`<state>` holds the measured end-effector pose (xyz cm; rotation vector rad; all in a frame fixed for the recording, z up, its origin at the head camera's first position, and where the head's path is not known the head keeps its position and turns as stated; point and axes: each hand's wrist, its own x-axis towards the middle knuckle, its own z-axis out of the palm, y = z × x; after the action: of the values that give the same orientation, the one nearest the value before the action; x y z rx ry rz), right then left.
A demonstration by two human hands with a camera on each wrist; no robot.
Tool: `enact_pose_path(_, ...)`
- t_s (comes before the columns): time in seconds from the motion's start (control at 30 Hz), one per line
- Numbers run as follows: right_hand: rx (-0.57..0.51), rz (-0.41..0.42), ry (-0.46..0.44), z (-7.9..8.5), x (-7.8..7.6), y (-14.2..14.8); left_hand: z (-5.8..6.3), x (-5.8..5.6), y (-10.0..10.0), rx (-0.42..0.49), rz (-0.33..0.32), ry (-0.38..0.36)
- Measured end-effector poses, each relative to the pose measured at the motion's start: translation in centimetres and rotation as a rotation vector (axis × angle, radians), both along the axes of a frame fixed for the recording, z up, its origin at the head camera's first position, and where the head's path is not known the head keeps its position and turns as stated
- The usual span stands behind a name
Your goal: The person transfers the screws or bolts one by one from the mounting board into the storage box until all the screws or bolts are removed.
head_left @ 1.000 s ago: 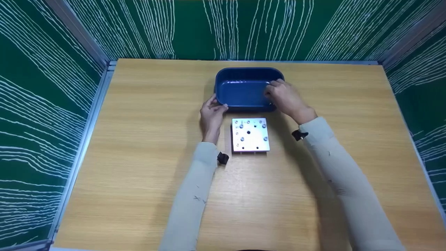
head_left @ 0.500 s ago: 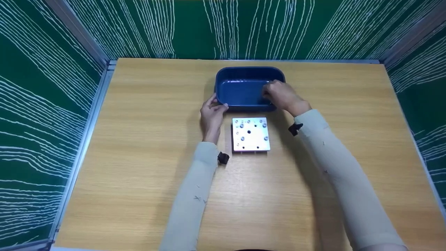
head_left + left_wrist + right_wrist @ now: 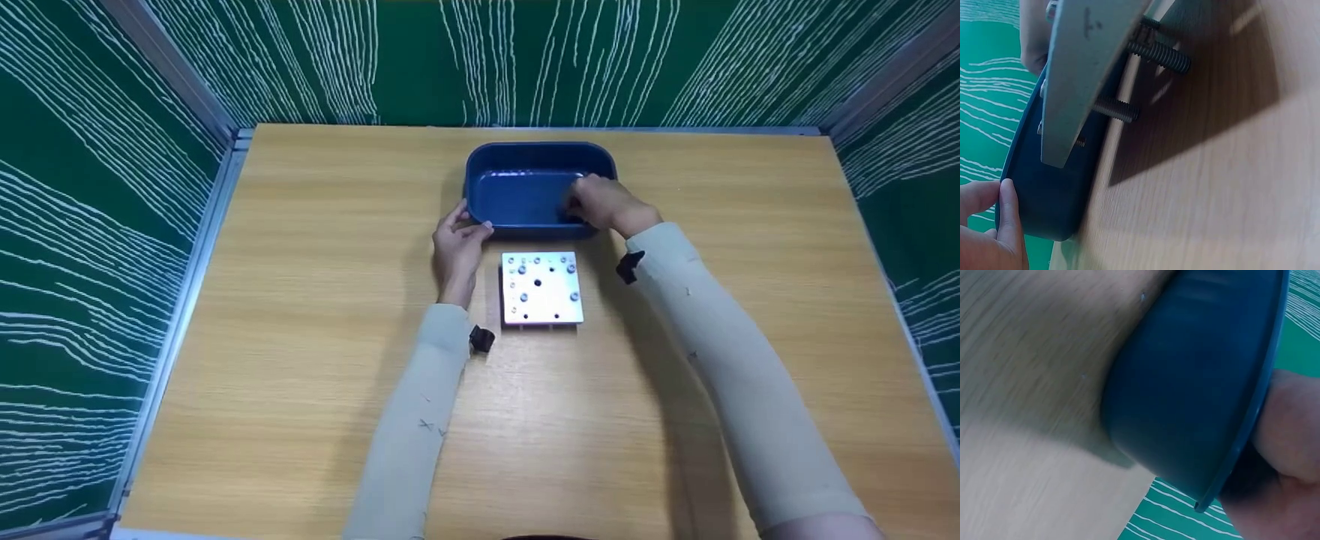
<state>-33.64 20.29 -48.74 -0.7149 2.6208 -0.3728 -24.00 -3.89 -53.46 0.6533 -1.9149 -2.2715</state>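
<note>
A deep blue plastic bin stands at the back of the table. My left hand pinches its near left corner; in the left wrist view, the thumb and a finger lie either side of the rim. My right hand reaches over the near right rim into the bin with curled fingers. Its fingertips are hidden, and I cannot see whether it holds anything. Between my forearms sits a square silvery metal plate with several screws and holes in its top. Threaded bolts stick out below it in the left wrist view.
The wooden table has metal profile edges. Green panels with white streaks rise at the back and both sides. Black wrist cameras sit on both sleeves, the left one close to the metal plate.
My right hand has shifted slightly inward and down inside the bin, and its forearm has swung left. The left hand, bin and metal plate stay put.
</note>
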Motion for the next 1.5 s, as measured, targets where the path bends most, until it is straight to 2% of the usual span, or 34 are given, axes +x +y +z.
enact_pose_path(0.43,0.039,-0.021,-0.058,0.0,-0.6,0.1,0.0,-0.1,0.1,-0.05,0.004,-0.055)
enact_pose_path(0.7,0.069,-0.009,0.022,-0.4,-0.8,-0.2,-0.1,0.0,0.2,0.035,0.02,0.044)
enact_pose_path(0.9,0.074,-0.027,-0.005,-0.3,-0.7,0.0,-0.1,0.1,0.1,0.006,0.012,0.014)
enact_pose_path(1.23,0.07,-0.026,0.019,-0.4,-0.5,0.0,-0.1,0.1,0.2,0.021,0.01,0.006)
enact_pose_path(1.37,0.038,-0.018,0.058,-0.4,-0.3,0.0,-0.1,0.0,0.1,0.014,0.017,-0.004)
enact_pose_path(1.5,-0.039,-0.027,0.125,-0.2,0.2,0.2,0.0,-0.1,0.1,-0.009,0.015,-0.009)
